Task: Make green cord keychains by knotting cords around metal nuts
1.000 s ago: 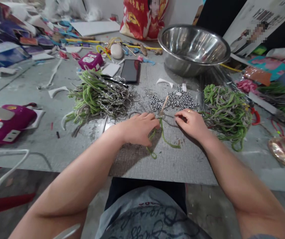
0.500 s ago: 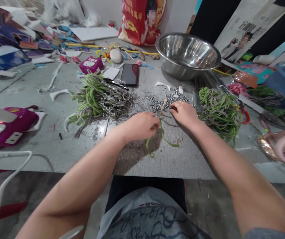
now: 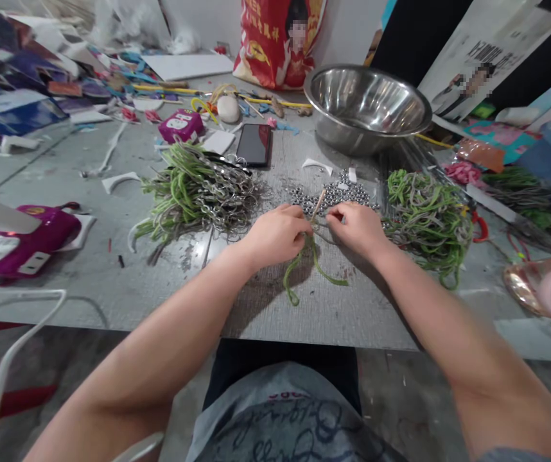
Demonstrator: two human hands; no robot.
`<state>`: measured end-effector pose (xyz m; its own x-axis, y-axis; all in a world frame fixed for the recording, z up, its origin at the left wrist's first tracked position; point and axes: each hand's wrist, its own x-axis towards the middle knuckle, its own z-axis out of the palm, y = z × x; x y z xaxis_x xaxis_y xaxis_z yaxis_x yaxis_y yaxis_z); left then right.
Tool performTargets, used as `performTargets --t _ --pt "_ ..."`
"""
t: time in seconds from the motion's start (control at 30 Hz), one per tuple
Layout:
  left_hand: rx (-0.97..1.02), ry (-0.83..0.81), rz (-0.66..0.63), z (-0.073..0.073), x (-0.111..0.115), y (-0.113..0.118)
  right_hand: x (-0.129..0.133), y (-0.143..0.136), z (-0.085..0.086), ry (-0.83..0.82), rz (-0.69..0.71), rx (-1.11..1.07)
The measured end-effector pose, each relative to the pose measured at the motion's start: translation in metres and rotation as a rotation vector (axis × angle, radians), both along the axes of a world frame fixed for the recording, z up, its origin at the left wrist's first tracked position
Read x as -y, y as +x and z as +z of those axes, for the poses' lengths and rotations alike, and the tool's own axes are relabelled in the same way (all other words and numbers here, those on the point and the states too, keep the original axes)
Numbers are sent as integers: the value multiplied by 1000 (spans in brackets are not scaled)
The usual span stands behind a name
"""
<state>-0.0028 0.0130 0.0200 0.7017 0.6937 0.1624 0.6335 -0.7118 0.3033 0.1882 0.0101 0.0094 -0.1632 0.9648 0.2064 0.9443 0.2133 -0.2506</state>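
Note:
My left hand (image 3: 281, 235) is closed on a cord, whose green ends (image 3: 329, 278) hang down onto the table in a loose curl. A thin wooden stick (image 3: 319, 201) slants up from beside the left fingertips. The grey part of the cord runs right, toward and under my right hand (image 3: 359, 230). That hand's thumb and forefinger are pinched together at the near edge of a spread of small silver beads (image 3: 352, 194); what is between them is too small to make out. The left palm side and most fingers are hidden.
Green and grey cords with silver rings (image 3: 208, 186) lie left; another cord bundle (image 3: 427, 221) lies right. Behind stand a phone (image 3: 253, 145), a steel bowl (image 3: 367, 138) and a red bag (image 3: 275, 51). Purple devices (image 3: 39, 237) and scraps occupy the left side.
My right hand has drawn slightly down and left from the beads, its thumb and forefinger now closer together. The left hand keeps the cord and has shifted slightly right. The view has moved a little.

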Motion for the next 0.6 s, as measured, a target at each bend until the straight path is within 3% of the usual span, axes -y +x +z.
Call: performTargets --t 0.1,0.2,0.6 --pt "41 13 34 -3 -2 1 20 -7 0 -61 149 -190" --pt "109 -40 41 -7 -5 2 31 -14 -5 -123 204 -212" --pt "37 -147 -18 -17 -9 5 32 -16 -19 11 157 -63"
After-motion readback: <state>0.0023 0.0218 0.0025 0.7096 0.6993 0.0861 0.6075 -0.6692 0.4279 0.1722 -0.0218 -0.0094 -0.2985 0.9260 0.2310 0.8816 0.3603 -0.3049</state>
